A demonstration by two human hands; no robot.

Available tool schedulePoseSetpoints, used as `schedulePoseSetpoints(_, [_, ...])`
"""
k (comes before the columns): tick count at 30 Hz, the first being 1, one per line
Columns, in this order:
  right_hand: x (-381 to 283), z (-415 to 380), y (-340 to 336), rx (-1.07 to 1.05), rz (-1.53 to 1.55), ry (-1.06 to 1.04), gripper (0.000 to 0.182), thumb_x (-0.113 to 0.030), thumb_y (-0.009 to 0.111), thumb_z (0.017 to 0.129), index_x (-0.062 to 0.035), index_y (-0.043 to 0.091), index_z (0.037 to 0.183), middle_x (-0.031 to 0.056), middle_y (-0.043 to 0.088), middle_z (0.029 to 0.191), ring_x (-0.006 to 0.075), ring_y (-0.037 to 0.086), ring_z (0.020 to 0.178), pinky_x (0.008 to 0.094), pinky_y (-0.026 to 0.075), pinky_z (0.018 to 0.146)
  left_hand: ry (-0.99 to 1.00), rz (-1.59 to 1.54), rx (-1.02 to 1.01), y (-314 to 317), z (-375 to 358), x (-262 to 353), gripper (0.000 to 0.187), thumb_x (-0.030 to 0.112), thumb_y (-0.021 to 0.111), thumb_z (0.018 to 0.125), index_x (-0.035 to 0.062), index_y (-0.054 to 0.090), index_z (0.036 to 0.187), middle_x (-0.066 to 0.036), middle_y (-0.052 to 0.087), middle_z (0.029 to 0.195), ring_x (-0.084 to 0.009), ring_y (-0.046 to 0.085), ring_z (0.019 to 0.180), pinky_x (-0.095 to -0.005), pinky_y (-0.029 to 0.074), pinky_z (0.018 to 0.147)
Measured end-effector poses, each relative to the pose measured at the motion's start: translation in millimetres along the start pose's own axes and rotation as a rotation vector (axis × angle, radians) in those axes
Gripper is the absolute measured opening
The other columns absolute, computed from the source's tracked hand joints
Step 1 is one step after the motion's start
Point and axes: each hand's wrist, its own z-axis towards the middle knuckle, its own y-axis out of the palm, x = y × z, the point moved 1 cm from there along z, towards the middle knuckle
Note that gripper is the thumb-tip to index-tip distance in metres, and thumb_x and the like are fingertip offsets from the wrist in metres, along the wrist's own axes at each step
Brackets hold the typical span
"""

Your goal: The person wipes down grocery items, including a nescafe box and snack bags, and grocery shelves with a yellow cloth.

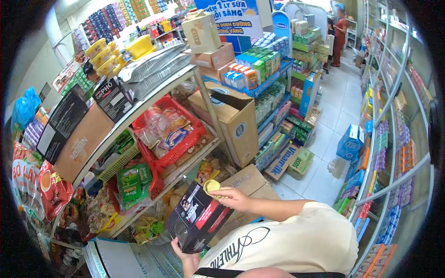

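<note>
Black box [197, 215]: smooth printed card, tilted
Right hand [232, 199]: pinching yellowish ring-shaped roll [212, 186] at black box's upper end, contact hard to tell
Left hand [181, 252]: curled at black box's lower end, fingers partly hidden
Red basket [181, 150]: plastic, on shelf [194, 160] beyond black box
Floor [320, 178]: pale tiles, right of black box

7 o'clock: box [189, 221] is showing black with red and white patches. 6: roll [212, 186] is showing yellow. 5: shirt [296, 231] is showing black-lettered cream.
</note>
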Motion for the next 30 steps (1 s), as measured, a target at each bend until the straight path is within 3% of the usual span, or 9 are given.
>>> schedulePoseSetpoints(4, [28, 18, -8, 0.210, -0.041, 0.116, 0.036, -0.016, 0.051, 0.087, 0.0016, 0.053, 0.118, 0.0146, 0.055, 0.116, 0.0216, 0.053, 0.105, 0.0309, 0.040, 0.089, -0.017, 0.041, -0.087, -30, 19, -1, 0.069, 0.027, 0.045, 0.074, 0.0122, 0.026, 0.139, -0.013, 0.048, 0.125, -0.0309, 0.054, 0.104, -0.0420, 0.043, 0.091])
schedulePoseSetpoints(7, [43, 25, -11, 0.278, 0.108, 0.133, 0.038, -0.017, 0.051, 0.087, 0.0038, 0.052, 0.119, 0.0164, 0.054, 0.118, 0.0229, 0.051, 0.109, 0.0309, 0.038, 0.093, 0.398, 0.228, -0.156, 41, -5, 10, 0.075, 0.023, 0.047, 0.070, 0.0105, 0.023, 0.141, -0.015, 0.042, 0.130, -0.0304, 0.049, 0.111, -0.0401, 0.041, 0.093])
schedulePoseSetpoints(9, [26, 22, -7, 0.265, 0.123, 0.091, 0.038, -0.016, 0.051, 0.088, 0.0039, 0.051, 0.120, 0.0166, 0.054, 0.115, 0.0231, 0.052, 0.106, 0.0310, 0.039, 0.092, 0.520, 0.212, -0.211, 44, -1, 21, 0.083, 0.022, 0.050, 0.066, 0.0043, 0.020, 0.141, -0.018, 0.038, 0.131, -0.0310, 0.045, 0.116, -0.0394, 0.039, 0.096])
schedulePoseSetpoints(11, [-9, 16, -2, 0.268, 0.112, 0.006, 0.036, -0.015, 0.052, 0.087, 0.0032, 0.052, 0.118, 0.0156, 0.055, 0.112, 0.0213, 0.053, 0.104, 0.0308, 0.041, 0.089, 0.743, 0.289, -0.274, 42, 4, 31, 0.078, 0.026, 0.049, 0.072, 0.0091, 0.020, 0.142, -0.017, 0.042, 0.129, -0.0296, 0.051, 0.109, -0.0403, 0.044, 0.089])
schedulePoseSetpoints(13, [-20, 18, -1, 0.283, 0.040, -0.147, 0.032, -0.013, 0.055, 0.084, 0.0021, 0.056, 0.113, 0.0144, 0.057, 0.106, 0.0213, 0.054, 0.100, 0.0310, 0.043, 0.083, 0.751, 0.219, -0.240, 55, -10, 45, 0.084, 0.024, 0.051, 0.066, 0.0040, 0.019, 0.141, -0.018, 0.037, 0.132, -0.0304, 0.043, 0.117, -0.0410, 0.039, 0.095])
schedulePoseSetpoints(18, [-82, 27, -11, 0.438, -0.170, -0.453, 0.029, -0.013, 0.059, 0.081, 0.0008, 0.057, 0.107, 0.0157, 0.058, 0.103, 0.0268, 0.056, 0.094, 0.0345, 0.043, 0.082, 0.891, 0.160, -0.172, 55, -22, 43, 0.072, 0.038, 0.042, 0.077, 0.0048, 0.024, 0.138, -0.016, 0.040, 0.129, -0.0272, 0.046, 0.114, -0.0401, 0.040, 0.093])
schedulePoseSetpoints(21, [-105, 36, -21, 0.531, -0.221, -0.685, 0.029, -0.014, 0.061, 0.080, -0.0014, 0.057, 0.106, 0.0169, 0.058, 0.104, 0.0320, 0.055, 0.094, 0.0390, 0.043, 0.083, 0.788, 0.127, -0.360, 74, -36, 38, 0.060, 0.041, 0.038, 0.082, 0.0105, 0.033, 0.133, -0.011, 0.048, 0.123, -0.0254, 0.050, 0.109, -0.0423, 0.042, 0.090])
schedulePoseSetpoints(24, [-125, 38, -24, 0.573, -0.279, -0.841, 0.035, -0.015, 0.066, 0.077, -0.0041, 0.057, 0.109, 0.0154, 0.057, 0.106, 0.0344, 0.054, 0.096, 0.0420, 0.042, 0.084, 0.748, 0.048, -0.152, 76, -29, 37, 0.061, 0.049, 0.037, 0.082, 0.0115, 0.040, 0.129, -0.010, 0.050, 0.122, -0.0250, 0.050, 0.108, -0.0422, 0.040, 0.091])
schedulePoseSetpoints(30, [-103, 36, 64, 0.302, -0.516, -0.969, 0.035, -0.013, 0.064, 0.073, -0.0070, 0.060, 0.107, 0.0107, 0.059, 0.107, 0.0345, 0.047, 0.116, 0.0433, 0.039, 0.097, 0.415, -0.042, 0.029, 98, -38, 28, 0.065, 0.059, 0.037, 0.080, 0.0116, 0.047, 0.124, -0.009, 0.052, 0.120, -0.0244, 0.050, 0.108, -0.0426, 0.038, 0.092])
